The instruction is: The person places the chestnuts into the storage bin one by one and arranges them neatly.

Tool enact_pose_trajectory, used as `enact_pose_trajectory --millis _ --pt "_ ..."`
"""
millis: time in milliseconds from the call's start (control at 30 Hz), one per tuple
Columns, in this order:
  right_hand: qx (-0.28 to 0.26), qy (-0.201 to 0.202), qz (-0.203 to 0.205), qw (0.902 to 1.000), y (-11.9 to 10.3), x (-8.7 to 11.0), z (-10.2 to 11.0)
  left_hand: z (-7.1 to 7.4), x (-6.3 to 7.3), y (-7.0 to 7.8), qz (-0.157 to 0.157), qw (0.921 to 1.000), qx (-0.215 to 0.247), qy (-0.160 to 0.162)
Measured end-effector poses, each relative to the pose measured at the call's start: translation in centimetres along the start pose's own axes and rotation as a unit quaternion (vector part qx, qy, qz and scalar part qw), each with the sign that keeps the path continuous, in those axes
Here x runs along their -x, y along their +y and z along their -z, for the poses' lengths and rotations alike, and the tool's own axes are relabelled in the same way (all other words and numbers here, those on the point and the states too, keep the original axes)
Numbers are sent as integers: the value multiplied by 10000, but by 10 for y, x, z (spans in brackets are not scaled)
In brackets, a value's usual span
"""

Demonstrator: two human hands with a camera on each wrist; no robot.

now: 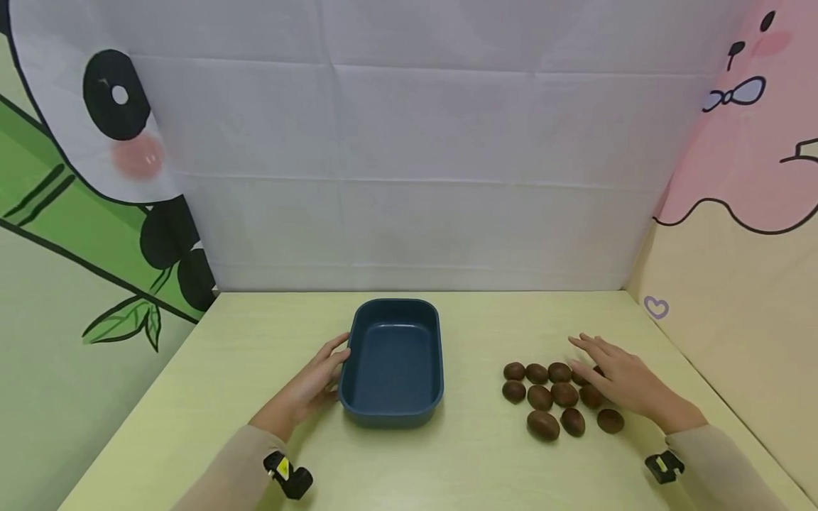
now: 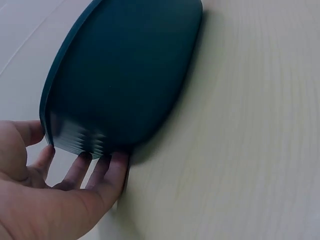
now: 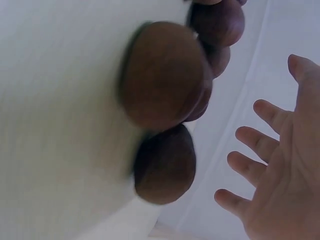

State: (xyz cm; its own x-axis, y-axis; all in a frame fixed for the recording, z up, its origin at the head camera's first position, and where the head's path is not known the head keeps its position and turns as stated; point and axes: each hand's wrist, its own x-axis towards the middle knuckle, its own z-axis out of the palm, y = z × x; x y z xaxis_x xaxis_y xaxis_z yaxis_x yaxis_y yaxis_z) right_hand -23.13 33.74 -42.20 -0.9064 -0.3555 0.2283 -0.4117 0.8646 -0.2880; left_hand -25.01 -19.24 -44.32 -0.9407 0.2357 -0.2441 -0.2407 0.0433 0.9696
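A dark blue rectangular tray (image 1: 391, 408) stands left of the table's middle, its inside bare. My left hand (image 1: 309, 390) is at its left side, spread fingertips touching the outer wall and the thumb at the rim. In the left wrist view the hand (image 2: 65, 195) meets the tray (image 2: 125, 75) near a ribbed patch of its wall. On the right lie several brown, egg-shaped objects (image 1: 540, 397) in loose rows. Over their right end is my right hand (image 1: 623, 376), partly covering some. The right wrist view shows this hand (image 3: 285, 165) with fingers extended, apart from the brown objects (image 3: 165, 75).
The pale yellow table (image 1: 466, 461) carries both groups. A white cloth wall (image 1: 415, 177) rises along its back edge. Printed panels flank it: a panda with bamboo (image 1: 115, 92) at left, a pink figure (image 1: 748, 163) at right.
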Motion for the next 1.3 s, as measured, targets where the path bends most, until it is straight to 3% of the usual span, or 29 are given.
enact_pose_trajectory --millis 267,633,900,1100,1300 --pt "-518 -475 174 9974 -22 -19 -1 0 0 0 -25 9999 91 -57" --pt "-745 -1099 601 9893 -43 -47 -12 -3 1 2 -34 9998 182 -69" --pt "-1018 -1470 753 9810 -45 -59 -19 -2 1 1 -9 9998 195 30" --pt "-901 -1602 1106 9767 -47 -70 -25 -3 3 1 -57 9999 135 89" --pt "-872 -1850 1061 9731 -47 -77 -28 -5 4 1 -86 9998 145 74"
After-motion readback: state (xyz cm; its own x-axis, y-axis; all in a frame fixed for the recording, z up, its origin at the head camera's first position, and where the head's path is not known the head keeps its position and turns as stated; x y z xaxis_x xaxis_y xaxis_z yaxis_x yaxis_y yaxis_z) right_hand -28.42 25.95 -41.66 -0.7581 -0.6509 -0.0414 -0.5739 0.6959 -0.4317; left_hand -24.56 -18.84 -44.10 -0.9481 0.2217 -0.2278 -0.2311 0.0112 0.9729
